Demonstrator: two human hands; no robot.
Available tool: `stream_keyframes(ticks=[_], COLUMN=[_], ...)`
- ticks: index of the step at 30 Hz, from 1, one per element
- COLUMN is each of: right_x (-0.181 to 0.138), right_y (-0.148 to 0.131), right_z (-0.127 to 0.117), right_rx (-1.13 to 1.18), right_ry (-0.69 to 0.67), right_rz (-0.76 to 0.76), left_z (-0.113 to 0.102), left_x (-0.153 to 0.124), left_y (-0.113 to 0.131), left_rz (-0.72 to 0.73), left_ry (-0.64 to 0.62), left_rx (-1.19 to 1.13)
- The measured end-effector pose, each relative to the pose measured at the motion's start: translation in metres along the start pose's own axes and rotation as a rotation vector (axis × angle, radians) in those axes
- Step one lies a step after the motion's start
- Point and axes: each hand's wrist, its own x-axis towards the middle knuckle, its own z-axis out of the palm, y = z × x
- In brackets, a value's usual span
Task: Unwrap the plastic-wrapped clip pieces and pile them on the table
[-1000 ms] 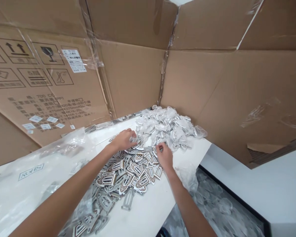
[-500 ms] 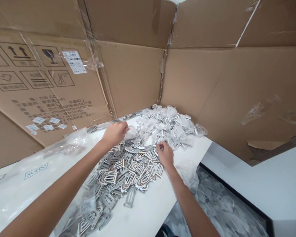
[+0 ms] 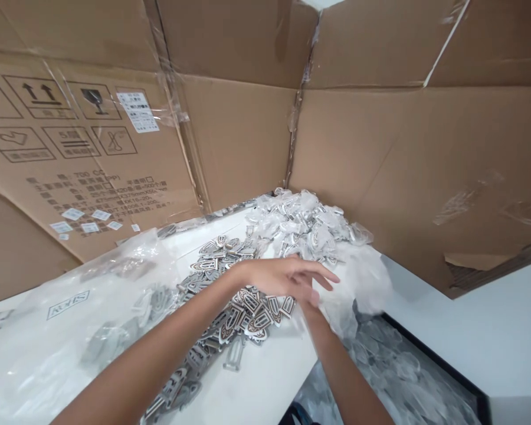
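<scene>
My left hand (image 3: 287,277) reaches across to the right, its fingers stretched out and apart with nothing held in them. It lies over my right hand (image 3: 308,308), whose fingers are hidden behind it, so their grip cannot be seen. Beneath both hands spreads a pile of flat arch-shaped pieces (image 3: 259,321), silver-grey, some with a brown scroll pattern. Just right of my left fingertips is a blurred, thin clear plastic bag (image 3: 371,277).
At the back of the white table (image 3: 265,383) lies a heap of bagged pieces (image 3: 301,221). Cardboard walls (image 3: 243,136) stand behind. A large clear plastic sheet (image 3: 30,348) covers the left side. Below the right edge, a black-rimmed container (image 3: 402,360) holds many empty bags.
My left hand has swung from the far left of the pile across to the right, over my right hand, and its fingers have opened. The blurred bag now shows at the right.
</scene>
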Motion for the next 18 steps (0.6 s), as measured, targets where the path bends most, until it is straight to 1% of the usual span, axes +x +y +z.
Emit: stream_keyframes(ticks=[1,2,3,4,5,7,8,9,10,12,13,14,15,16,17,18], right_x=[0.001,0.003,0.005,0.008,0.010,0.015,0.017,0.020,0.023,0.027,0.028,0.028,0.026,0.022,0.018,0.013], right_y=[0.000,-0.001,-0.002,-0.002,-0.002,0.000,0.004,0.009,0.015,0.026,0.030,0.031,0.030,0.025,0.018,0.009], right_z=[0.000,0.000,0.001,0.002,0.004,0.004,0.002,-0.002,-0.007,-0.020,-0.026,-0.030,-0.032,-0.032,-0.029,-0.025], right_rx=[0.002,0.004,0.008,0.018,0.040,0.128,0.181,0.221,0.234,0.164,0.099,0.038,-0.003,-0.014,0.005,0.042], right_ry=[-0.022,-0.042,-0.055,-0.063,-0.065,-0.034,0.036,0.152,0.311,0.648,0.767,0.825,0.816,0.745,0.623,0.459], right_rz=[-0.025,-0.046,-0.056,-0.055,-0.044,0.006,0.054,0.119,0.198,0.338,0.375,0.373,0.329,0.245,0.131,-0.006], left_z=[-0.002,-0.007,-0.013,-0.020,-0.026,-0.036,-0.039,-0.041,-0.042,-0.042,-0.042,-0.041,-0.041,-0.040,-0.039,-0.039], left_x=[0.005,0.008,0.009,0.009,0.008,0.004,0.002,0.000,-0.001,-0.002,-0.002,-0.001,0.000,0.001,0.002,0.003], left_y=[-0.011,-0.025,-0.041,-0.059,-0.077,-0.107,-0.119,-0.129,-0.136,-0.144,-0.146,-0.147,-0.147,-0.147,-0.147,-0.146], left_rz=[-0.071,-0.199,-0.391,-0.507,-0.583,-0.710,-0.756,-0.792,-0.818,-0.846,-0.852,-0.857,-0.862,-0.865,-0.866,-0.863], left_ry=[0.067,0.184,0.328,0.433,0.510,0.619,0.653,0.677,0.695,0.716,0.720,0.721,0.720,0.716,0.710,0.702], left_rx=[0.120,0.316,0.539,0.636,0.694,0.776,0.800,0.818,0.833,0.855,0.865,0.874,0.884,0.897,0.914,0.935])
